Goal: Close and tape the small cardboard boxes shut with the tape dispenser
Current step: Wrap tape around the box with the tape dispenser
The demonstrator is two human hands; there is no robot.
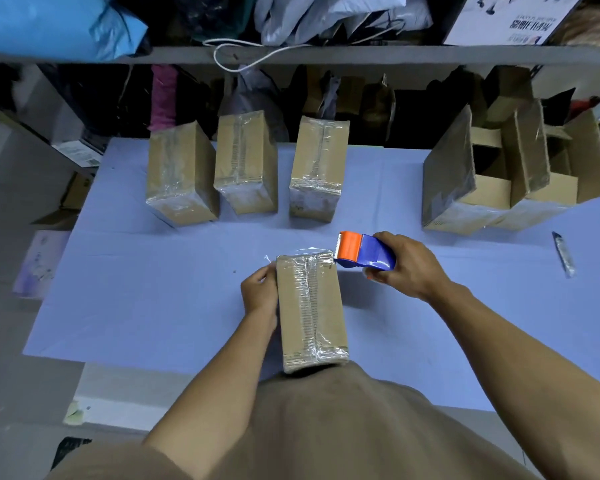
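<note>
A small closed cardboard box [310, 311] lies lengthwise in front of me on the blue table cover, with clear tape along its top seam and over both ends. My left hand [260, 292] grips its left side near the far end. My right hand [404, 266] holds the blue and orange tape dispenser [364, 252], whose orange cutter end touches the box's far right corner. A strip of clear tape runs from that corner toward the dispenser.
Three taped boxes [181, 174] [245, 166] [317, 169] stand in a row at the back. Open boxes [513, 174] with raised flaps sit at the back right. A utility knife [564, 254] lies at the right. The blue table cover [153, 289] spreads around; a shelf edge [326, 53] is overhead.
</note>
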